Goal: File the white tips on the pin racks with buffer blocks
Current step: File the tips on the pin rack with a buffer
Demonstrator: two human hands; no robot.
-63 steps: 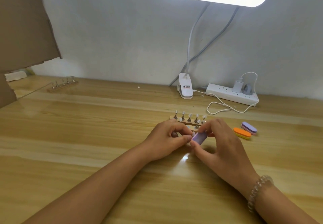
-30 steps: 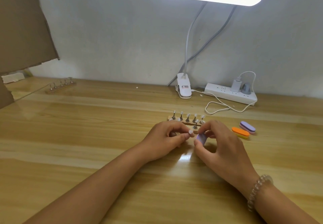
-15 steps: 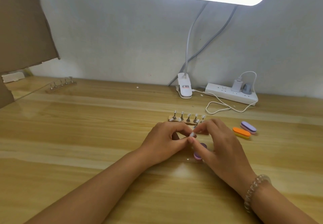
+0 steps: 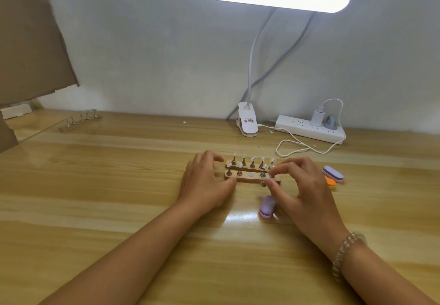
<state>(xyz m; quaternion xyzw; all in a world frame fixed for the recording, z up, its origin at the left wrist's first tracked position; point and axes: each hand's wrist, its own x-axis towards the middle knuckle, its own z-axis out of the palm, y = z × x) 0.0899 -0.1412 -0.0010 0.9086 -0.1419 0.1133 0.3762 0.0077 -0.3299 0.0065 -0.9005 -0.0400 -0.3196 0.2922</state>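
Two wooden pin racks lie side by side mid-table, the far rack (image 4: 252, 167) and the near rack (image 4: 247, 178), each with metal pins carrying white tips. My left hand (image 4: 204, 183) holds their left ends, thumb on the near rack's front edge and fingers by the far rack. My right hand (image 4: 302, 185) pinches one pin with a white tip (image 4: 264, 182) between thumb and forefinger at the near rack's right part. A purple buffer block (image 4: 267, 206) lies on the table just under my right thumb, untouched.
A second purple block (image 4: 333, 173) and an orange block (image 4: 330, 182) lie right of my right hand. A third pin rack (image 4: 81, 120) sits far left. The lamp clip (image 4: 247, 123), power strip (image 4: 309, 129) and white cable (image 4: 300, 148) are behind the racks. Cardboard (image 4: 28, 42) stands at the left.
My right hand put the purple buffer block down on the table and took the pin from my left hand. My left hand moved left to the racks' end.
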